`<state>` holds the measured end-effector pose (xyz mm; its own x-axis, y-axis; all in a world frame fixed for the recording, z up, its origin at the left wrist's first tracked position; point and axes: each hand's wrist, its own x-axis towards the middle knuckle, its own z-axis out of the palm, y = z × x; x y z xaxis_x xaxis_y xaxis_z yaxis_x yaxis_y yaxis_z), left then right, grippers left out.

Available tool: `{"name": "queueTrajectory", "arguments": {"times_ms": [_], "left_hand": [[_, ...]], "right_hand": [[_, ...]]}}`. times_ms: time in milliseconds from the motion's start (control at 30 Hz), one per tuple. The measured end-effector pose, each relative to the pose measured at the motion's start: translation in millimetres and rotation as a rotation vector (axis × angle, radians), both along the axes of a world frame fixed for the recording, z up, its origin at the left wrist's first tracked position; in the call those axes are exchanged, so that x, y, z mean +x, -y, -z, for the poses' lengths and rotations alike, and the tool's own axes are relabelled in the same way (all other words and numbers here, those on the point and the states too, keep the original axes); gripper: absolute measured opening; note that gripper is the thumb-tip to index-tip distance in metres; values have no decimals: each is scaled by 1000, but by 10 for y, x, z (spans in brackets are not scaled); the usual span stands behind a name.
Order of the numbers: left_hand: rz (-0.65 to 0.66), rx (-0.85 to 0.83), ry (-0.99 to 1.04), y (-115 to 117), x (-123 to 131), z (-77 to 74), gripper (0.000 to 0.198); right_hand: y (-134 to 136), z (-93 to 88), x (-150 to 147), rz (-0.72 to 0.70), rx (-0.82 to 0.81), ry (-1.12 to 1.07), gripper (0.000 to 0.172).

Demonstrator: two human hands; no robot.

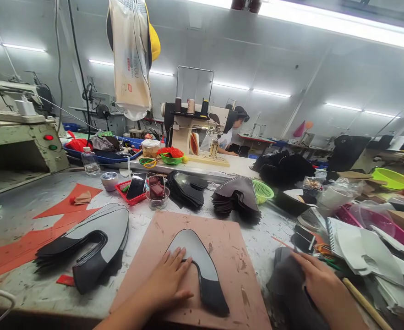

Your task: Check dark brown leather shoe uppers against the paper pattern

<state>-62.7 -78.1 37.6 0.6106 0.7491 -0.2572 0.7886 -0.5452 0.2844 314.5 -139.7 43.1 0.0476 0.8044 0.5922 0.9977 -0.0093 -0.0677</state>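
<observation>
A curved grey and black shoe-upper piece point(202, 256) lies on a pink work board point(229, 243) in front of me. My left hand point(167, 279) lies flat on the piece's left side, fingers stretched out. To the right of the board, my right hand point(317, 279) rests on a pile of dark grey shoe pieces point(284, 284); its fingers are laid on the top piece, and I cannot tell whether they grip it.
A stack of grey and black uppers point(92, 243) lies left of the board beside red sheets point(19, 247). Behind stand black piece stacks point(236, 195), a red tray with phones point(136, 188), a green basket point(264, 190) and a sewing machine point(195, 123). White pieces point(360, 247) clutter the right. Another person sits behind.
</observation>
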Motion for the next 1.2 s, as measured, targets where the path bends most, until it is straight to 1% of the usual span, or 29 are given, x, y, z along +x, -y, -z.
{"name": "queueTrajectory", "arguments": {"times_ms": [33, 100, 133, 200, 267, 300, 333, 367, 400, 433, 467, 500, 567, 600, 667, 733, 800, 833, 900, 967, 1000, 1067, 1133, 1200], "left_hand": [[-9, -11, 8, -17, 17, -40, 72], [-43, -21, 59, -49, 73, -144, 72], [-62, -22, 114, -59, 109, -209, 75], [-97, -32, 291, -60, 178, -368, 86], [-107, -76, 535, -39, 220, -551, 95], [-95, -130, 658, -27, 226, -641, 91], [-72, -211, 772, -16, 221, -721, 81], [-51, -311, 874, -9, 207, -783, 67], [-49, -428, 960, -7, 185, -821, 52], [-79, -548, 1027, -8, 157, -830, 40], [-145, -664, 1070, -11, 125, -808, 34], [-241, -765, 1089, -13, 90, -754, 32], [-435, -923, 1092, -2, 15, -575, 35], [-505, -989, 1089, 13, -22, -465, 39], [-612, -1061, 1081, 60, -88, -253, 52], [-723, -1016, 1054, 99, -135, -98, 65], [-810, -864, 985, 95, -157, -16, 70], [-824, -758, 947, 68, -160, 3, 71], [-781, -521, 864, -31, -156, 22, 68], [-683, -305, 771, -169, -146, 39, 55], [-630, -228, 723, -239, -142, 52, 48], [-540, -139, 626, -362, -139, 86, 38], [-485, -98, 545, -443, -143, 126, 37], [-463, -72, 492, -480, -149, 159, 38]], "right_hand": [[5, -128, -160, -115, 7, 26, 39], [55, -438, -529, -394, 17, 57, 37], [98, -606, -715, -512, 16, 43, 36], [195, -918, -1037, -740, 24, -11, 36], [259, -1133, -1242, -865, -3, -119, 38], [259, -1187, -1298, -894, -20, -193, 38], [232, -1200, -1329, -901, -34, -285, 37], [177, -1172, -1344, -892, -45, -396, 34], [99, -1107, -1354, -867, -71, -526, 30], [5, -1009, -1366, -832, -118, -673, 25], [-95, -884, -1389, -788, -188, -830, 22], [-188, -740, -1425, -739, -291, -988, 22], [-324, -427, -1535, -646, -515, -1246, 29], [-358, -277, -1602, -594, -606, -1327, 32], [-376, -23, -1731, -488, -725, -1382, 34], [-373, 138, -1826, -413, -777, -1355, 34], [-404, 210, -1873, -399, -783, -1312, 34], [-440, 223, -1882, -414, -768, -1290, 33], [-548, 231, -1885, -462, -708, -1232, 31], [-680, 242, -1889, -514, -635, -1151, 29], [-744, 255, -1895, -533, -609, -1106, 29], [-850, 290, -1912, -561, -575, -1016, 30], [-915, 329, -1929, -578, -548, -936, 31], [-941, 357, -1939, -575, -535, -874, 31]]}}
